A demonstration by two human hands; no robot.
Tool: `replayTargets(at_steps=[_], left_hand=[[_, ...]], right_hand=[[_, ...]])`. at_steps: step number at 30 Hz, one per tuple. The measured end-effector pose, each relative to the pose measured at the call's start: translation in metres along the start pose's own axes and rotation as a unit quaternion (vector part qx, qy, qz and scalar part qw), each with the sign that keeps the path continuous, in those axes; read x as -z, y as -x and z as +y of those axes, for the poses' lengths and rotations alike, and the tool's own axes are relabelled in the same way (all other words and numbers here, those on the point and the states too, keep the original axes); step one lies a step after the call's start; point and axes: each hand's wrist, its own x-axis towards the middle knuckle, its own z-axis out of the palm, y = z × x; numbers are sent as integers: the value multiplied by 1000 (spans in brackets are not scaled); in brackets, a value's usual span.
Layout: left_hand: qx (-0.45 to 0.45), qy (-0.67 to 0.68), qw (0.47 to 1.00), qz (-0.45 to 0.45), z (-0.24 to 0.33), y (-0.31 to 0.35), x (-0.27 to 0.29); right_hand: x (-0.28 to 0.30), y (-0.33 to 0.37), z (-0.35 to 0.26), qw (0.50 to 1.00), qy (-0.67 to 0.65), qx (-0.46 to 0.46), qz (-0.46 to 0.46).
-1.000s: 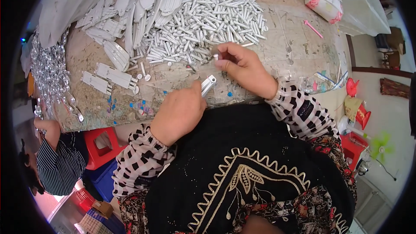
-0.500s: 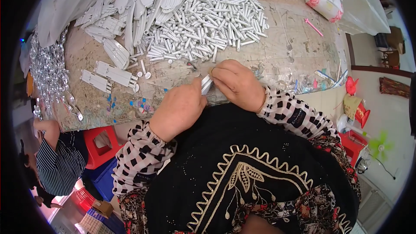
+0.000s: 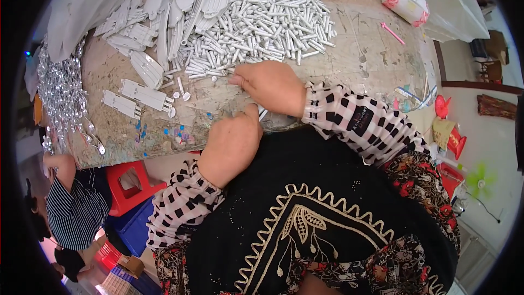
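Observation:
At the table's near edge, my left hand (image 3: pixel 232 145) is closed on a white plastic piece (image 3: pixel 263 113), of which only a narrow part shows beside the thumb. My right hand (image 3: pixel 274 88) reaches over it, its fingers bent together and down at the tabletop. Whatever those fingertips pinch, if anything, is hidden. Just beyond them lies a heap of short white plastic pins (image 3: pixel 267 24). A small white round cap (image 3: pixel 214 78) is beside the right fingertips. To the left, two flat white slotted plastic pieces (image 3: pixel 146 94) lie near several loose caps.
Long white curved plastic pieces (image 3: pixel 210 0) are stacked at the far left. Silvery strung beads (image 3: pixel 63 93) hang at the left edge. A pink stick (image 3: pixel 393 33) and a white-and-pink roll (image 3: pixel 406 4) lie far right. Another person in a striped top (image 3: pixel 76 207) sits at the left.
My right hand has left the white plastic piece and moved left and away from me, to the near edge of the pin heap. My left hand keeps the piece, slightly lower.

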Motion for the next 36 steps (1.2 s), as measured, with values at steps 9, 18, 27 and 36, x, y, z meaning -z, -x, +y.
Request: replayTargets(at_steps=[9, 18, 27, 36], left_hand=[[48, 89, 995, 28, 4, -6, 16], [19, 838, 539, 82, 78, -75, 26], [63, 766, 614, -178, 104, -99, -31], [70, 752, 621, -207, 100, -107, -39]], right_hand=[[27, 24, 5, 957, -246, 7, 153], [79, 154, 20, 929, -365, -54, -19], [179, 277, 84, 908, -42, -297, 293], [171, 306, 124, 864, 228, -291, 341]])
